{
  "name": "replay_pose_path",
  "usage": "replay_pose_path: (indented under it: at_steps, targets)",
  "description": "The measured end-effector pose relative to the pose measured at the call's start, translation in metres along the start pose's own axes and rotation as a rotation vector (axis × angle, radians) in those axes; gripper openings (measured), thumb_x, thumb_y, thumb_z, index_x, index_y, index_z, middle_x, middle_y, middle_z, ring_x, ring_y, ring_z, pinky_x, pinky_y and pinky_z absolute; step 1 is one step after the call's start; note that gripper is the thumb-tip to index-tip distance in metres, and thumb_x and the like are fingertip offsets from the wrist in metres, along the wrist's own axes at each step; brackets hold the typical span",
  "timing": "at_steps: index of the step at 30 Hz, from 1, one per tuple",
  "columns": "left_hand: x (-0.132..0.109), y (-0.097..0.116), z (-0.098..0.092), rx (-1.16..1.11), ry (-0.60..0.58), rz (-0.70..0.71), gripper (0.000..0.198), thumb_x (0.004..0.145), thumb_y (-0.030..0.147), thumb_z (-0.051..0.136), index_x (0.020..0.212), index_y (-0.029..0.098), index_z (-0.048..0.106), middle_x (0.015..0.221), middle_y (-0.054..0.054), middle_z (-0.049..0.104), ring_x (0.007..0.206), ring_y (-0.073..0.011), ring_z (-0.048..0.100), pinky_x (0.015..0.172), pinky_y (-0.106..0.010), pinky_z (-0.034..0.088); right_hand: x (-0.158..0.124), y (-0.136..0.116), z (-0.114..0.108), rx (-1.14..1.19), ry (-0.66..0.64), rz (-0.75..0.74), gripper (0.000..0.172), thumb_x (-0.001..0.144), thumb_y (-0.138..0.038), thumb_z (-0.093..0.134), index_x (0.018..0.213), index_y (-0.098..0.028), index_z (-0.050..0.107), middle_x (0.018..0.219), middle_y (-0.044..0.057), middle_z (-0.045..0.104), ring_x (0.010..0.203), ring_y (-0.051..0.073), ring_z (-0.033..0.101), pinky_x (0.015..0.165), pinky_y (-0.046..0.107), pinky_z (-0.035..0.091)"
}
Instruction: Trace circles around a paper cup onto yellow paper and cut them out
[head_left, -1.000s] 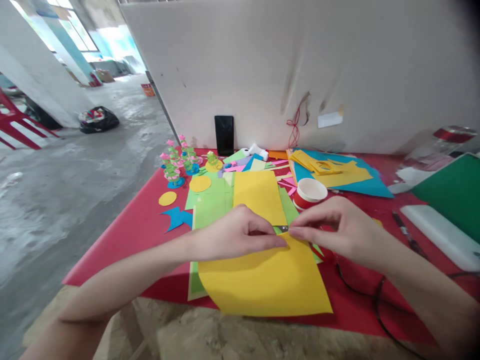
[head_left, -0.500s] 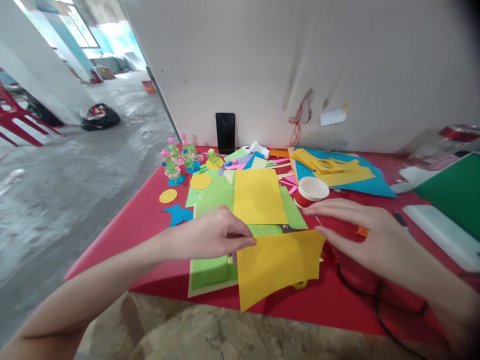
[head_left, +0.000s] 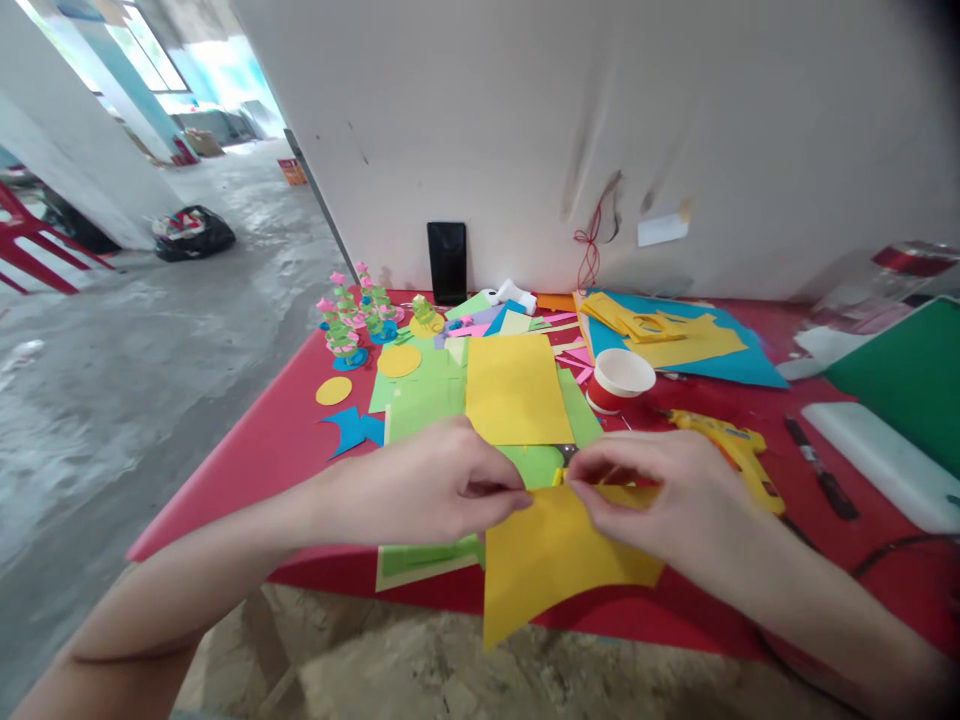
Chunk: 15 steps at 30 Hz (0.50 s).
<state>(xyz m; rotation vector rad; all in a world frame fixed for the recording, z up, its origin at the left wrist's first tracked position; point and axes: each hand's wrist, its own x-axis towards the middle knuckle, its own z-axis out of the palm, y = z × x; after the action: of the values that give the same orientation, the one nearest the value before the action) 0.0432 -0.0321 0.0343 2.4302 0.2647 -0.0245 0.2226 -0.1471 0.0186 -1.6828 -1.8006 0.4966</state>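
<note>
A sheet of yellow paper (head_left: 555,560) with a curved cut along its lower edge hangs in front of the table's near edge. My left hand (head_left: 457,480) pinches its top edge near the left corner. My right hand (head_left: 645,490) has thumb and forefinger closed on the same top edge, a little to the right of the left fingertips. Behind the held piece, a yellow rectangle of paper (head_left: 517,390) lies on green sheets (head_left: 424,400). Part of a pair of scissors (head_left: 568,453) shows between them, its rest hidden.
A paper cup (head_left: 619,380), a yellow glue gun (head_left: 735,450) and a black marker (head_left: 821,468) lie to the right. Small paper trees (head_left: 345,330) stand at the left beside yellow discs (head_left: 334,390). A black phone (head_left: 448,262) leans on the wall. Yellow scraps (head_left: 675,335) lie on blue paper.
My right hand has moved left from the sheet's right corner and closed on its top edge near my left hand. The glue gun has come into view as the hand shifted.
</note>
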Motion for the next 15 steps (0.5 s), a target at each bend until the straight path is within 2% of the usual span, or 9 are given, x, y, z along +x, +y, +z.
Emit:
replay_pose_path:
  at_steps: [3,6,9,11,13,14,15]
  targets:
    - [-0.007,-0.004,-0.010,0.005,-0.007,-0.046,0.031,0.089,0.025,0.045,0.066,0.012,0.062,0.051,0.005,0.038,0.047,-0.0048,0.025,0.045,-0.017,0.026,-0.009,0.016,-0.015,-0.075,0.049,0.056,0.009,0.072,-0.016,0.059,0.069,-0.023,0.062,0.070,-0.005,0.068,0.061,0.012,0.062,0.059,0.021,0.048]
    - [-0.017,-0.011,-0.018,0.011,0.002,-0.062,0.032,0.089,0.029,0.045,0.068,0.013,0.064,0.051,0.004,0.041,0.046,-0.0054,0.026,0.044,-0.018,0.025,-0.021,0.038,-0.035,-0.153,0.035,0.104,0.005,0.075,-0.026,0.059,0.073,-0.026,0.064,0.074,-0.004,0.069,0.061,0.014,0.064,0.056,0.022,0.050]
    - [-0.026,-0.017,-0.020,0.006,0.011,-0.072,0.033,0.089,0.029,0.045,0.068,0.013,0.064,0.051,0.003,0.042,0.047,-0.0059,0.027,0.044,-0.018,0.026,-0.029,0.055,-0.049,-0.363,0.102,0.113,0.005,0.076,-0.029,0.058,0.075,-0.026,0.062,0.073,-0.001,0.070,0.057,0.016,0.063,0.053,0.026,0.051]
    - [-0.026,-0.019,-0.019,0.006,0.015,-0.086,0.032,0.089,0.030,0.044,0.071,0.013,0.065,0.052,0.003,0.045,0.047,-0.0060,0.030,0.044,-0.018,0.027,-0.031,0.055,-0.050,-0.497,0.236,0.085,0.010,0.079,-0.031,0.054,0.079,-0.025,0.062,0.079,0.003,0.070,0.063,0.020,0.064,0.057,0.030,0.052]
    - [-0.023,-0.018,-0.016,0.009,-0.005,-0.091,0.032,0.089,0.029,0.044,0.070,0.013,0.065,0.052,0.003,0.046,0.047,-0.0057,0.029,0.045,-0.018,0.026,-0.029,0.044,-0.041,-0.502,0.315,-0.001,0.018,0.084,-0.032,0.047,0.089,-0.023,0.062,0.092,0.006,0.069,0.079,0.022,0.065,0.069,0.032,0.053]
    - [-0.020,-0.016,-0.014,0.008,-0.023,-0.084,0.033,0.089,0.029,0.044,0.068,0.013,0.064,0.051,0.003,0.044,0.046,-0.0056,0.027,0.045,-0.019,0.025,-0.027,0.036,-0.033,-0.455,0.302,-0.092,0.021,0.086,-0.031,0.045,0.092,-0.021,0.062,0.097,0.006,0.069,0.085,0.022,0.065,0.075,0.032,0.053]
    - [-0.017,-0.015,-0.013,0.003,-0.042,-0.075,0.034,0.089,0.027,0.045,0.064,0.013,0.062,0.050,0.004,0.041,0.047,-0.0056,0.024,0.044,-0.019,0.024,-0.024,0.028,-0.025,-0.395,0.231,-0.166,0.022,0.087,-0.030,0.046,0.097,-0.020,0.063,0.099,0.005,0.069,0.088,0.020,0.065,0.077,0.029,0.053]
